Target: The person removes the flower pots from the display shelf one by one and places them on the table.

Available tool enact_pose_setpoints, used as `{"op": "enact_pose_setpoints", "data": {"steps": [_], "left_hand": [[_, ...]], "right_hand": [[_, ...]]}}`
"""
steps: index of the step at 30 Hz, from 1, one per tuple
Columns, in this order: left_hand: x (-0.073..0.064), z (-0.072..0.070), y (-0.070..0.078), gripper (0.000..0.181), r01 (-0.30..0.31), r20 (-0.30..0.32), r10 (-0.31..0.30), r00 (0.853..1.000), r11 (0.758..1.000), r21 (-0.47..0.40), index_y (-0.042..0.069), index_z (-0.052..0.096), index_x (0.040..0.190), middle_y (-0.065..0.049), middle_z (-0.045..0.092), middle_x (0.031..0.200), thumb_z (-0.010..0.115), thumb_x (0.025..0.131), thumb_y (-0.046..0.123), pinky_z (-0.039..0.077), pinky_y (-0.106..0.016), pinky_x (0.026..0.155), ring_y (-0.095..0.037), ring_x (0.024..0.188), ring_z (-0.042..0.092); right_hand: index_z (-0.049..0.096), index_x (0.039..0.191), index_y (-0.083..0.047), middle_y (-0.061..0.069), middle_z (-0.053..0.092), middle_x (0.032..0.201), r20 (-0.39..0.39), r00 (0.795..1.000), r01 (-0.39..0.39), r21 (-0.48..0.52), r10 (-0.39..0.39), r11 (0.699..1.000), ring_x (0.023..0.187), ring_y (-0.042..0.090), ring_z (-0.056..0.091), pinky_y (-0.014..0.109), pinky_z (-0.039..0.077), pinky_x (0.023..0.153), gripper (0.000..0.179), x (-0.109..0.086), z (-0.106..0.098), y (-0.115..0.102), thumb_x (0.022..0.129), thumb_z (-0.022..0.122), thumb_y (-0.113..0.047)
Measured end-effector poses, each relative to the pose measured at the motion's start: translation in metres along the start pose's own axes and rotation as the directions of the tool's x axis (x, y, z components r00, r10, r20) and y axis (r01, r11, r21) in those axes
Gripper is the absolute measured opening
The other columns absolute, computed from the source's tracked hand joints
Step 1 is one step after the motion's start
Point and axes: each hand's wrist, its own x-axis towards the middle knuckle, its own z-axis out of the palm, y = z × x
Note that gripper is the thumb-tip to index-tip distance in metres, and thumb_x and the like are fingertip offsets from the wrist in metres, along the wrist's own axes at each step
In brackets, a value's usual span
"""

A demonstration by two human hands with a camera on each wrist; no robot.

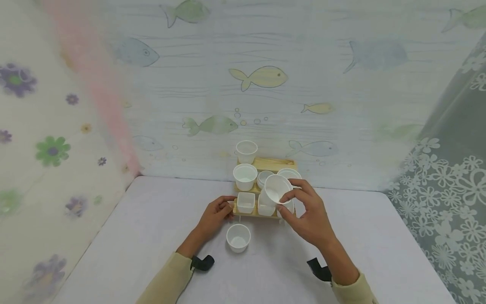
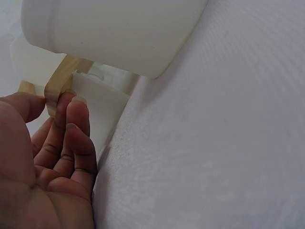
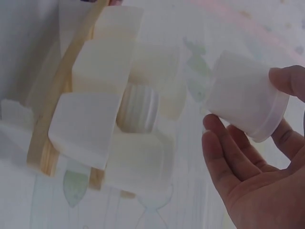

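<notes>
My right hand point(image 1: 313, 217) holds a round white cup point(image 1: 276, 189) by its rim, in front of the three-tier wooden stand point(image 1: 275, 164). In the right wrist view, thumb and fingers grip this cup point(image 3: 240, 93), which is tilted and apart from the cups on the stand. My left hand point(image 1: 213, 217) pinches the left end of the lowest wooden tier; the left wrist view shows thumb and fingertips on the wood point(image 2: 66, 74). A small square white cup point(image 1: 246, 203) sits on that tier beside the left fingers. Other cups there are partly hidden behind the right hand's cup.
One round white cup point(image 1: 238, 238) stands on the white tabletop point(image 1: 125, 253) between my forearms. Round cups stand on the middle tier, among them a left one point(image 1: 244, 176), and one cup point(image 1: 247, 151) on the top tier. A fish-patterned wall point(image 1: 212, 93) rises behind.
</notes>
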Motion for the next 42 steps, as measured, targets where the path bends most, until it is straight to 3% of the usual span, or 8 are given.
{"op": "enact_pose_setpoints", "data": {"steps": [13, 23, 28, 42], "left_hand": [[-0.021, 0.011, 0.006, 0.032, -0.015, -0.035, 0.015, 0.999, 1.0, 0.008, 0.005, 0.062, 0.14, -0.016, 0.071, 0.093, 0.059, 0.11, 0.015, 0.058, -0.029, 0.077, -0.021, 0.085, 0.069], [-0.039, 0.022, 0.013, 0.03, 0.022, -0.073, -0.02, 0.997, 1.0, 0.022, 0.009, 0.063, 0.139, -0.012, 0.071, 0.092, 0.058, 0.11, 0.014, 0.058, -0.029, 0.078, -0.022, 0.085, 0.069], [-0.04, 0.023, 0.013, 0.03, 0.026, -0.076, -0.024, 0.997, 0.999, 0.029, 0.011, 0.064, 0.139, -0.011, 0.071, 0.091, 0.059, 0.11, 0.015, 0.058, -0.029, 0.078, -0.021, 0.085, 0.069], [-0.04, 0.023, 0.011, 0.03, 0.044, -0.083, -0.041, 0.996, 0.999, 0.028, 0.013, 0.064, 0.139, -0.012, 0.071, 0.092, 0.059, 0.11, 0.018, 0.058, -0.029, 0.078, -0.023, 0.086, 0.069]], "right_hand": [[0.071, 0.094, -0.023, 0.005, 0.063, 0.136, 0.085, 0.995, 0.038, 0.04, -0.041, 0.998, 0.127, 0.025, 0.06, 0.031, 0.048, 0.103, 0.027, -0.015, -0.01, -0.004, 0.083, 0.088, -0.005], [0.071, 0.094, -0.019, 0.005, 0.064, 0.133, 0.138, 0.985, 0.096, 0.074, -0.106, 0.993, 0.128, 0.025, 0.059, 0.028, 0.045, 0.106, 0.025, -0.024, -0.022, -0.005, 0.083, 0.087, -0.002], [0.07, 0.094, -0.022, 0.005, 0.064, 0.132, 0.161, 0.978, 0.117, 0.087, -0.13, 0.989, 0.13, 0.025, 0.058, 0.026, 0.044, 0.109, 0.029, -0.026, -0.026, -0.006, 0.082, 0.087, -0.002], [0.069, 0.094, -0.026, 0.005, 0.06, 0.139, 0.242, 0.96, 0.119, 0.111, -0.143, 0.987, 0.126, 0.024, 0.059, 0.03, 0.049, 0.103, 0.033, -0.028, -0.028, -0.008, 0.082, 0.087, 0.0]]}}
